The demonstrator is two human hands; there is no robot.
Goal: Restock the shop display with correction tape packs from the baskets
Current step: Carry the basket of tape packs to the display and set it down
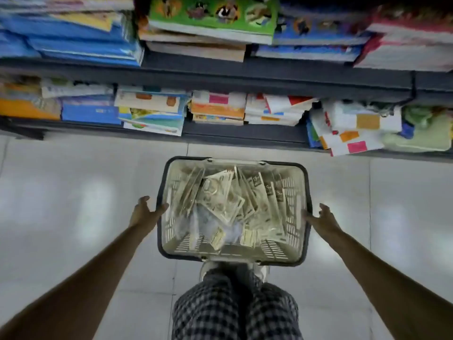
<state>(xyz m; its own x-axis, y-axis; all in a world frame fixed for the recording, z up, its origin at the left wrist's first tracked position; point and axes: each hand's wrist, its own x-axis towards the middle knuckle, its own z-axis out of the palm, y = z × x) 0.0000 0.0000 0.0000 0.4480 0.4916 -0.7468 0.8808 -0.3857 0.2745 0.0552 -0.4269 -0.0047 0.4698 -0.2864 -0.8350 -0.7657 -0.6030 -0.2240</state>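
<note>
Where the head view looks straight down, pale glossy floor tiles (73,204) fill the lower two thirds, with soft blotches of reflected light and thin grout lines. A cream slotted basket (297,212) with a dark rim sits on the floor, directly in front of the person's checked trousers (235,303) and the toes of light shoes (208,267), which touch or nearly touch its near edge. Correction tape packs (220,200) lie loose inside, heaped toward the far and right parts; several stand on edge along the right wall, some with "15" printed on dark header cards. Near slots of the basket bottom are bare.

Left hand (147,212): fingers spread and relaxed, fingertips at the basket's left rim; contact cannot be confirmed. Right hand (323,218): fingers extended, tips at the right rim, likewise grasping nothing. Both forearms are bare and reach forward.

Beyond the basket, a dark metal shelf unit (220,77) runs across the top. Its lower shelf carries flat stacks of notebooks (218,109), orange, blue and white covers, with white packs bearing coloured squares (355,128) leaning out over the edge at right. Upper shelf: thicker stacks, one with a green illustrated cover (213,13). Top of frame is motion-blurred.
</note>
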